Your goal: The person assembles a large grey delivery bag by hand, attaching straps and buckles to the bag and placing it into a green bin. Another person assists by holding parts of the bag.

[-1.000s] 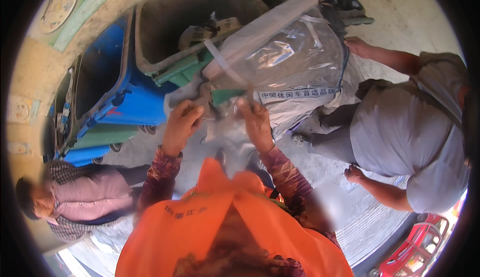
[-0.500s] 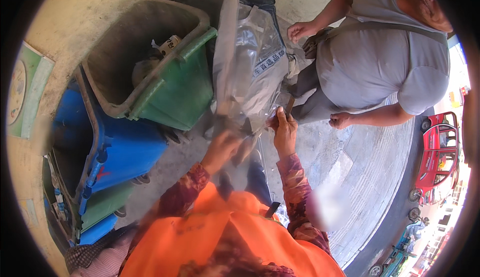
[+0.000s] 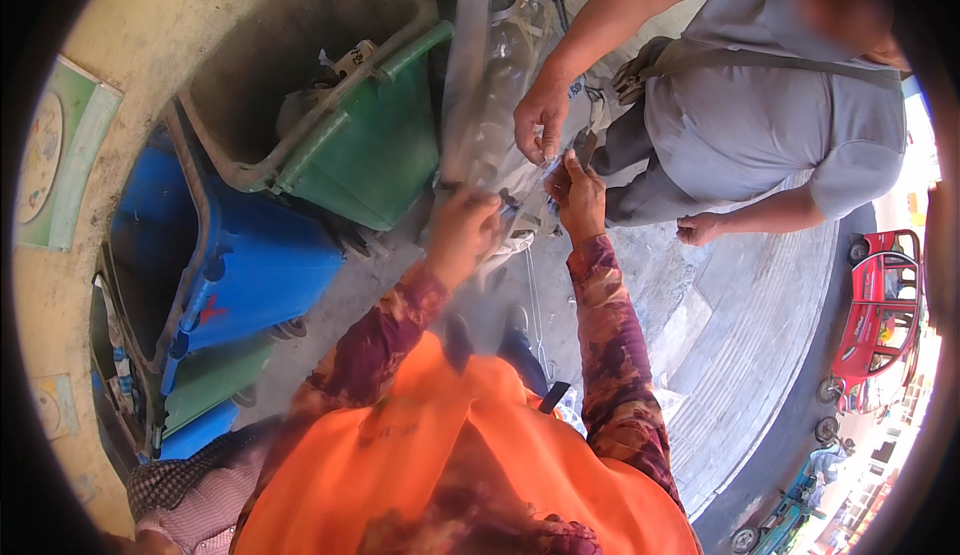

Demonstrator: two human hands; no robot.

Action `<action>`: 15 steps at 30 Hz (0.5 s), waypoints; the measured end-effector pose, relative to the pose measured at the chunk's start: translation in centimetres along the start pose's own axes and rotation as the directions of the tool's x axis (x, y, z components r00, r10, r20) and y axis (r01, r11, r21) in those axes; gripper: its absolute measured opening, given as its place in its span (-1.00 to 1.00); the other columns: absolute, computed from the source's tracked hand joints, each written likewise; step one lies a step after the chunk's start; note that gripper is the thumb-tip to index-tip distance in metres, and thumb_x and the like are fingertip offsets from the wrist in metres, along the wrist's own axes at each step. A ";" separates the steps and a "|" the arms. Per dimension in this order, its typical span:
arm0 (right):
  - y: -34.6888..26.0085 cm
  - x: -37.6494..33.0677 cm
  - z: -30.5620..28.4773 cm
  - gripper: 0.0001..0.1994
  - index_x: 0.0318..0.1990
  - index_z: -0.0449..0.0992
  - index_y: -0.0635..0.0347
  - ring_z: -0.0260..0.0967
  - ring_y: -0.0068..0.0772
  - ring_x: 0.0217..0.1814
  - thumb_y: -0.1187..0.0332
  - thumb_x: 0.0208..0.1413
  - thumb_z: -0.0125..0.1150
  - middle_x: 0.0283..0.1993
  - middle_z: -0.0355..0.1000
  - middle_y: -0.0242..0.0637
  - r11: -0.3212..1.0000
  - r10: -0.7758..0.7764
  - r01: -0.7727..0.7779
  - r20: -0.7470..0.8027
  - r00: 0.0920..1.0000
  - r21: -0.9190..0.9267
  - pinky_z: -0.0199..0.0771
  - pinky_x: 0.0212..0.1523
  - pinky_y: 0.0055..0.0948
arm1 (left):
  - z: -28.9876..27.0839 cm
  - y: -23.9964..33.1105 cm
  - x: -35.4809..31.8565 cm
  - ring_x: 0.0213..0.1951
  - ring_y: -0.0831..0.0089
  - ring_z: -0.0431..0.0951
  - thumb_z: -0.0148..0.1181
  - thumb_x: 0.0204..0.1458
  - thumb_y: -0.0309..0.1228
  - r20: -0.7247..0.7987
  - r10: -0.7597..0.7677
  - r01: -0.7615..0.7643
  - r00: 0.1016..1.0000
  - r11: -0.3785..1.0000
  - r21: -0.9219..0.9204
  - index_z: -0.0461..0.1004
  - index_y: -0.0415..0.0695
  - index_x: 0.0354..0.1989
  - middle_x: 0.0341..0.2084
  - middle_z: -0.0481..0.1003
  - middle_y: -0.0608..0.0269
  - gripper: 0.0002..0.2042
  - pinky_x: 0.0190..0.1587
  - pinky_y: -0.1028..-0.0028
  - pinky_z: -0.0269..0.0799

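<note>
Both of my hands work at the near end of a large sack (image 3: 505,55) of clear and whitish plastic, which seems to hold clear bottles. My left hand (image 3: 465,235) is closed at its lower edge; motion blur hides what its fingers grip. My right hand (image 3: 580,198) is closed, thumb up, with a narrow brown flat strip (image 3: 590,143) jutting out beyond the fingers. A bit of clear, bluish plastic (image 3: 550,167) shows beside my right thumb. Another person's hand (image 3: 543,120) reaches down to that plastic, fingertips close to my right hand.
A green bin (image 3: 365,145), lid off, with some rubbish inside, stands at the left beside a blue bin (image 3: 265,265). The other person (image 3: 760,125) in a grey shirt stands at the right. A red vehicle (image 3: 880,315) is on the road; someone in a checked top (image 3: 205,485) is at lower left.
The other person's hand has come down and left to my right hand. Both my hands have moved slightly up and to the right.
</note>
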State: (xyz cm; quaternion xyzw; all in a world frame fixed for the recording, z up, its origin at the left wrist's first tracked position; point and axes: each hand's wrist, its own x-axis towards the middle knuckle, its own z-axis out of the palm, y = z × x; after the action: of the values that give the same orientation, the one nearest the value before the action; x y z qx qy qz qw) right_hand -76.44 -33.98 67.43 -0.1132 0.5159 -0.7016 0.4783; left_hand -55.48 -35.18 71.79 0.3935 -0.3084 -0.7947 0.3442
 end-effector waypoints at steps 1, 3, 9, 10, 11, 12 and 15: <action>0.1 0.0 -0.1 -0.78 -0.28 0.47 0.18 0.40 -0.52 -0.47 0.22 0.29 0.17 -0.44 0.43 -0.40 1.000 0.002 -0.002 0.007 1.000 -0.015 0.46 -0.43 -0.53 | -0.3 -0.3 0.0 -0.74 0.72 0.16 0.21 0.18 -0.40 0.026 0.106 -0.108 0.994 0.985 0.135 0.36 -0.10 -0.33 -0.58 0.38 0.37 -0.86 -0.71 0.66 0.00; 0.2 0.0 -0.3 -0.78 -0.27 0.47 0.21 0.45 -0.49 -0.44 0.22 0.28 0.17 -0.42 0.45 -0.36 0.998 0.003 -0.003 -0.005 1.000 -0.061 0.50 -0.39 -0.54 | -0.7 -1.0 0.0 -0.74 0.72 0.16 0.21 0.18 -0.38 -0.003 0.062 -0.062 0.998 0.997 0.050 0.35 -0.09 -0.33 -0.58 0.38 0.38 -0.85 -0.71 0.65 0.01; -0.8 0.1 0.1 -0.70 -0.30 0.48 0.38 0.49 -0.40 -0.35 0.23 0.26 0.19 -0.39 0.44 -0.27 0.999 -0.049 0.048 0.019 0.999 0.009 0.57 -0.29 -0.47 | -0.2 -1.6 -0.3 -0.71 0.73 0.17 0.19 0.20 -0.36 -0.039 0.043 -0.046 0.998 0.996 -0.080 0.35 -0.07 -0.31 -0.54 0.39 0.38 -0.86 -0.69 0.64 0.03; -1.2 0.2 0.3 -0.69 -0.29 0.47 0.39 0.50 -0.38 -0.34 0.23 0.26 0.19 -0.39 0.44 -0.26 0.997 -0.069 0.067 0.038 0.997 0.045 0.58 -0.28 -0.47 | 0.1 -1.5 -0.3 -0.71 0.73 0.17 0.18 0.20 -0.36 -0.044 0.056 -0.060 0.997 0.994 -0.094 0.35 -0.07 -0.31 -0.53 0.40 0.39 -0.87 -0.69 0.64 0.03; -1.5 0.2 0.4 -0.70 -0.28 0.45 0.40 0.52 -0.35 -0.31 0.24 0.28 0.18 -0.34 0.43 -0.24 0.995 -0.076 0.072 0.048 0.996 0.072 0.61 -0.27 -0.44 | 0.3 -1.2 -0.2 -0.71 0.73 0.17 0.18 0.20 -0.37 -0.036 0.071 -0.074 0.997 0.992 -0.099 0.36 -0.07 -0.30 -0.52 0.40 0.39 -0.88 -0.68 0.65 0.04; -1.7 0.3 0.5 -0.70 -0.27 0.45 0.40 0.52 -0.35 -0.30 0.25 0.29 0.17 -0.32 0.43 -0.23 0.993 -0.057 0.053 0.041 0.997 0.109 0.61 -0.27 -0.43 | 0.6 -1.0 -0.2 -0.71 0.73 0.18 0.18 0.20 -0.37 -0.043 0.098 -0.102 0.994 0.990 -0.102 0.36 -0.07 -0.30 -0.52 0.40 0.39 -0.88 -0.68 0.65 0.04; -2.4 0.8 1.0 -0.72 -0.25 0.43 0.39 0.53 -0.35 -0.24 0.26 0.31 0.13 -0.28 0.42 -0.24 0.980 -0.145 0.133 0.075 0.987 0.148 0.62 -0.26 -0.40 | 1.7 -0.3 0.1 -0.70 0.72 0.18 0.17 0.20 -0.39 -0.060 0.158 -0.164 0.986 0.980 -0.111 0.37 -0.08 -0.28 -0.52 0.40 0.37 -0.89 -0.67 0.66 0.05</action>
State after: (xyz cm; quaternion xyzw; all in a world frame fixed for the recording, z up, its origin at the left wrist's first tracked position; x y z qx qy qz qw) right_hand -77.49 -35.19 69.58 -0.1441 0.4343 -0.7630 0.4566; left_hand -57.05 -34.72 72.41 0.3667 -0.2839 -0.7705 0.4374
